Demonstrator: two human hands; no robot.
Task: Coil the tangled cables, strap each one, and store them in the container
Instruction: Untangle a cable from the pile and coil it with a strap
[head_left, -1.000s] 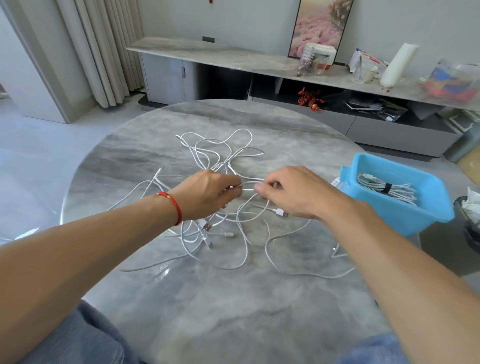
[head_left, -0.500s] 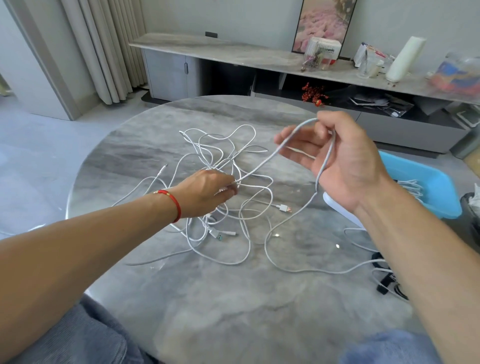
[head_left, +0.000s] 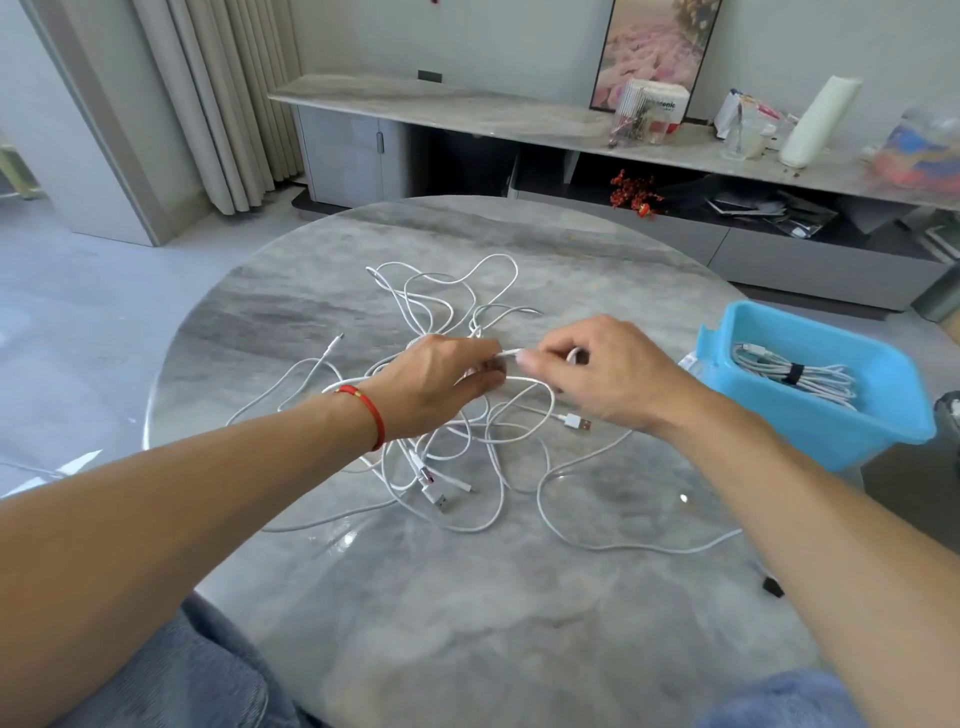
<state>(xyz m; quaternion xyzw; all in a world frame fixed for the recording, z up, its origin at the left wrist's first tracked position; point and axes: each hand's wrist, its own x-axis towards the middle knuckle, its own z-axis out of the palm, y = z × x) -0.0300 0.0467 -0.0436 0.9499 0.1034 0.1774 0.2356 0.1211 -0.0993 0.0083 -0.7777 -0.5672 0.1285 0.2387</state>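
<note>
— One strapped coil already lies in the blue container; why are both hands in the tangle?

— Likely gathering the next loop. The left hand and right hand each pinch the same white cable, grip closed on it, above the tangled cables on the tabletop.

A tangle of cables lies on the middle of the table. Both hands meet above it, the left hand just left of the right hand. The container sits at the table's right edge, a strapped coil inside it. A sideboard stands behind the table.
</note>
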